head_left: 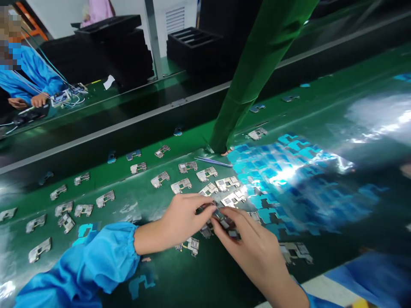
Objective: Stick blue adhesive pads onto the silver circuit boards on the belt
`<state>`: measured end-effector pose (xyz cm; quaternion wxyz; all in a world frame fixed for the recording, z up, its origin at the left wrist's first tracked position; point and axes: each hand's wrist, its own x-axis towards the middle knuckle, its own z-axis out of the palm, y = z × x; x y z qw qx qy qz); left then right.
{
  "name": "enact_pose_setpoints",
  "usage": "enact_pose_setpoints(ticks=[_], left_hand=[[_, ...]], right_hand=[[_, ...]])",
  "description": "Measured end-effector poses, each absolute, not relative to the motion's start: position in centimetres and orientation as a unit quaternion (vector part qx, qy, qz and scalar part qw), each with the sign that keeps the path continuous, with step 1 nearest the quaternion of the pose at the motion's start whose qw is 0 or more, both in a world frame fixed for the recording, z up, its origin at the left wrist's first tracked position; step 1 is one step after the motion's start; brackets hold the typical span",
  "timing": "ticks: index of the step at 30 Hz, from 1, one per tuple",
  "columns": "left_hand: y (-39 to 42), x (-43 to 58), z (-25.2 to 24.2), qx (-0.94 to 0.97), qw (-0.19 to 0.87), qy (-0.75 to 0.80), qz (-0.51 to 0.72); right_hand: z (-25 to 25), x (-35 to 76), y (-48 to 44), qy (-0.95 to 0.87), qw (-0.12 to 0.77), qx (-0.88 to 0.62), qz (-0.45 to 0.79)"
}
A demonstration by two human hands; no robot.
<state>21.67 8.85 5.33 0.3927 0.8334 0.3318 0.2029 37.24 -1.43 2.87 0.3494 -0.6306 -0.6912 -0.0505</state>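
Note:
My left hand (181, 218) and my right hand (248, 248) meet over the green work surface (138, 205), fingertips pinched together on a small metal part (221, 216). Several similar silvery stamped metal parts (181, 185) lie scattered around and beyond the hands. One such part (192, 245) lies under my left wrist. A clear film sheet with blue cut-out shapes (289, 179) lies right of the hands, glaring under the light. Both my sleeves are blue.
Tweezers (213, 161) lie beyond the parts near a green post (257, 68). More metal parts (64, 208) spread to the left. Black trays (195, 45) stand behind a conveyor rail. At far left another person in a blue coat (30, 77) works with cables.

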Motion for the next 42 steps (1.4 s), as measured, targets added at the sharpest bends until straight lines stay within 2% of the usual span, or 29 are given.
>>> enact_pose_setpoints(ticks=[6,13,21,29,33,38,42], left_hand=[[6.7,20.1,8.1,0.813,0.430,0.326,0.220],[5.8,18.7,10.2,0.808,0.474,0.292,0.190],[4.4,18.1,9.0,0.816,0.415,0.329,0.232],[3.6,17.6,7.6,0.787,0.418,0.390,0.234],[3.4,17.2,7.1,0.767,0.437,0.412,0.226],[3.9,16.6,7.5,0.713,0.548,0.400,0.175],[4.7,16.0,7.9,0.751,0.526,0.375,0.135]], right_hand=[[5.1,35.0,-4.0,-0.673,0.368,-0.638,-0.065],[6.4,34.1,-5.6,-0.647,0.399,-0.650,0.006],[5.5,33.2,-6.3,-0.698,0.386,-0.603,-0.012],[5.1,32.3,-5.6,-0.695,0.413,-0.589,-0.010],[5.0,31.9,-5.6,-0.669,0.423,-0.610,0.031],[5.2,32.0,-5.5,-0.637,0.427,-0.635,0.094],[5.0,32.1,-5.3,-0.634,0.443,-0.628,0.094]])
